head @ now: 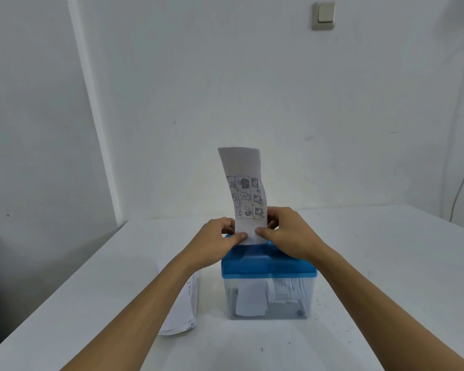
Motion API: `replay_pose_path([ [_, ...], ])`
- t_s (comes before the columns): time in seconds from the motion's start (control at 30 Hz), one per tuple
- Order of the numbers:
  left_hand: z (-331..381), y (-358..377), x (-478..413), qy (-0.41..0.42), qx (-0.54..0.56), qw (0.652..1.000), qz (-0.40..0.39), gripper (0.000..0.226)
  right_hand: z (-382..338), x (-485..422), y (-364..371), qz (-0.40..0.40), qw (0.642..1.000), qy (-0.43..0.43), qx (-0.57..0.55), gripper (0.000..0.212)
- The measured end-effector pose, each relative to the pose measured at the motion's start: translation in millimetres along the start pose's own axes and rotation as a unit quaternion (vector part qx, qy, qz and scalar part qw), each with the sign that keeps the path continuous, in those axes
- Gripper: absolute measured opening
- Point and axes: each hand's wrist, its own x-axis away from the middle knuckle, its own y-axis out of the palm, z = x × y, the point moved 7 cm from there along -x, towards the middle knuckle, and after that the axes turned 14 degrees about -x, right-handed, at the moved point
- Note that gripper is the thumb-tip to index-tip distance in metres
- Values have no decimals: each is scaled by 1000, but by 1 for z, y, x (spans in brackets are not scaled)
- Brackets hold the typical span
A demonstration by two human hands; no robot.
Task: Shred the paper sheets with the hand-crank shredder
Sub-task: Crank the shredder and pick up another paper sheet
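Observation:
A narrow paper sheet [245, 188] with printed pictures stands upright over the shredder [268, 266], which has a blue top and a clear bin. My left hand [217, 239] pinches the sheet's lower left edge. My right hand [284, 231] pinches its lower right edge. The sheet's bottom end sits at the top of the blue lid, between my thumbs. Inside the clear bin hang cut strips [287, 289] and a wider piece of paper [251, 298]. The crank is not visible.
A stack of paper sheets [181, 306] lies on the white table [386, 263] left of the shredder, partly under my left forearm. A white wall stands close behind, with a light switch [324, 15] high up and a cable [463, 183] at the right.

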Motion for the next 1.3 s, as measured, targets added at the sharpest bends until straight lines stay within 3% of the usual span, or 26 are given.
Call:
replay_pose_path([
  [0.2,-1,0,-1,-4,4,1000,-15,23,3,1,-4,0,1000,3,-7,37],
  [0.33,0,-2,1,12,-4,1000,-9,16,4,1,-6,-3,1000,0,-10,16],
  [0.43,-1,-1,0,30,5,999,-14,11,3,0,-5,-19,1000,-4,-15,14],
  [0.67,14,-13,-8,15,113,990,85,12,4,-3,-1,-32,999,-1,-12,9],
  [0.73,11,-13,-12,-27,144,985,94,15,6,-3,0,-38,999,15,-7,20],
  [0.8,4,-9,-17,-94,155,979,96,34,5,-4,1,-38,999,16,-6,28],
  [0.9,-2,-2,-23,-143,168,972,84,43,8,-5,1,-34,999,24,-7,25],
  [1.07,1,-4,-25,-121,142,979,85,50,11,-4,-4,-33,998,34,-36,30],
  [1.23,5,7,-9,-67,132,989,-13,37,13,-4,-6,-16,997,39,-58,73],
  [1.3,6,15,-2,-33,101,993,-48,33,15,-4,-7,-17,997,41,-57,80],
])
